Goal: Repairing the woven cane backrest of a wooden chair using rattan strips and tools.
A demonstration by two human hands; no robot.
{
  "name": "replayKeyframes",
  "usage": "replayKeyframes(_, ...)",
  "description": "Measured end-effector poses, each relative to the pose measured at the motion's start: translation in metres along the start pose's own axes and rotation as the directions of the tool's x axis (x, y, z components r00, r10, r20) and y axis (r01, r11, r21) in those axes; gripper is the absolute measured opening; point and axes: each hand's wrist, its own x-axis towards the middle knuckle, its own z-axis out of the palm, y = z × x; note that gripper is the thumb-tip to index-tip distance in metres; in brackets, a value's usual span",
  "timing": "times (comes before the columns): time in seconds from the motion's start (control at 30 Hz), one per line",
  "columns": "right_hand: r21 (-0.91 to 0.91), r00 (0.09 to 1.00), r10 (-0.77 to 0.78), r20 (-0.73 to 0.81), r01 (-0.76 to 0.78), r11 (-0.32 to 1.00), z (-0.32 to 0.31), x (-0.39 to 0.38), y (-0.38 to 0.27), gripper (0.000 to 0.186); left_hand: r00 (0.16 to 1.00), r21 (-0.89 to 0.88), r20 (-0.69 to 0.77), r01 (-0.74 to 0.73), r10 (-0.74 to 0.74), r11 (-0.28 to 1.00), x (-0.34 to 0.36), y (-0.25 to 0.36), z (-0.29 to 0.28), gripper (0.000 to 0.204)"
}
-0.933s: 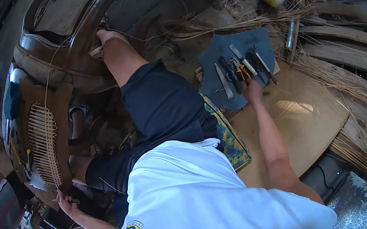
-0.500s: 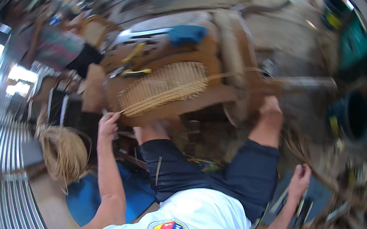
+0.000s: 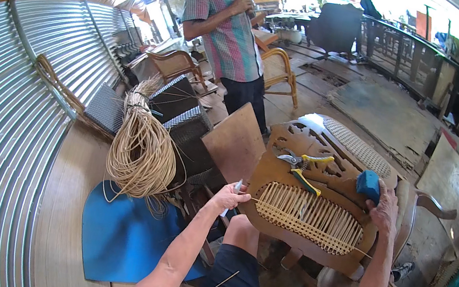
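Observation:
A carved brown wooden chair panel [image 3: 260, 178] lies before me, its oval opening partly filled by rattan weaving [image 3: 312, 227]. My left hand [image 3: 228, 197] is closed at the panel's left edge, holding a slim white pointed tool [image 3: 224, 212]. A rattan strand runs from those fingers into the weave; whether they grip it is unclear. On the panel's right side, my right hand [image 3: 384, 210] has its fingers curled against a folded blue cloth [image 3: 368, 185]. Pruning shears [image 3: 304, 165] with yellow-and-green handles lie spread above the weave. A loose strand end pokes out at the lower right.
A large rattan coil [image 3: 143, 145] hangs at left over a blue board [image 3: 114, 239], beside a corrugated metal wall [image 3: 16, 141]. Another person [image 3: 225, 30] stands beyond, a hand raised. Cane chairs [image 3: 281, 74] stand behind; dark green bins line the right.
The view has swung up and left. My right hand, earlier low at my right side, is now at the blue cloth on the panel. My left hand stays at the panel's left edge.

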Motion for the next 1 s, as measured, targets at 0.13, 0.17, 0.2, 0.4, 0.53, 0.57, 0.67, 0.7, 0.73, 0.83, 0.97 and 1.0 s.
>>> replayKeyframes(0.13, 0.153, 0.985, -0.018, -0.173, 0.045, 0.987, 0.021, 0.006, 0.016, 0.064, 0.997, 0.077, 0.053, -0.059, 0.055, 0.995, 0.013, 0.012, 0.0, 0.035)
replayKeyframes(0.17, 0.204, 0.957, -0.025, -0.289, 0.087, 0.975, 0.022, 0.004, 0.015, 0.062, 0.997, 0.081, 0.057, -0.059, 0.055, 0.995, 0.014, 0.017, 0.0, 0.035)
replayKeyframes(0.2, 0.204, 0.956, -0.017, -0.293, 0.08, 0.976, 0.022, -0.006, 0.013, 0.062, 0.997, 0.078, 0.068, -0.048, 0.043, 0.996, 0.013, 0.021, 0.0, 0.034)
replayKeyframes(0.4, 0.959, 0.882, 0.468, -0.062, -0.077, 0.271, 0.035, -0.079, -0.034, 0.061, 0.996, 0.09, 0.063, -0.061, 0.055, 0.994, 0.023, 0.012, -0.005, 0.027)
replayKeyframes(0.53, 0.982, 0.862, 0.486, 0.145, -0.064, -0.179, 0.064, -0.117, -0.069, 0.067, 0.995, 0.215, 0.018, -0.096, 0.095, 0.972, 0.016, 0.018, 0.002, 0.024)
replayKeyframes(0.57, 0.981, 0.9, 0.407, 0.157, -0.094, -0.171, 0.072, -0.123, -0.074, 0.069, 0.994, 0.212, 0.019, -0.114, 0.112, 0.971, 0.016, 0.017, 0.001, 0.024)
replayKeyframes(0.67, 0.984, 0.931, 0.324, 0.169, -0.138, -0.117, 0.084, -0.133, -0.09, 0.073, 0.994, 0.162, 0.07, -0.09, 0.08, 0.983, 0.015, 0.019, 0.005, 0.026)
replayKeyframes(0.7, 0.983, 0.927, 0.328, 0.183, -0.168, -0.075, 0.085, -0.134, -0.096, 0.074, 0.993, 0.161, 0.072, -0.103, 0.092, 0.982, 0.013, 0.018, 0.006, 0.026)
replayKeyframes(0.73, 0.982, 0.922, 0.337, 0.19, -0.181, -0.058, 0.081, -0.135, -0.104, 0.072, 0.993, 0.198, 0.054, -0.111, 0.102, 0.974, 0.011, 0.018, 0.007, 0.027)
replayKeyframes(0.83, 0.996, 0.96, 0.269, 0.075, -0.085, 0.027, 0.074, -0.134, -0.113, 0.06, 0.994, 0.275, 0.022, -0.112, 0.11, 0.955, 0.009, 0.02, 0.005, 0.029)
replayKeyframes(0.97, 1.0, 0.967, 0.254, 0.019, -0.021, 0.005, 0.067, -0.137, -0.105, 0.062, 0.993, 0.188, 0.101, -0.086, 0.068, 0.979, 0.0, 0.027, 0.009, 0.035)
replayKeyframes(1.0, 1.0, 0.966, 0.257, 0.027, -0.029, 0.005, 0.068, -0.138, -0.1, 0.062, 0.991, 0.14, 0.116, -0.084, 0.068, 0.987, -0.002, 0.027, 0.012, 0.036)
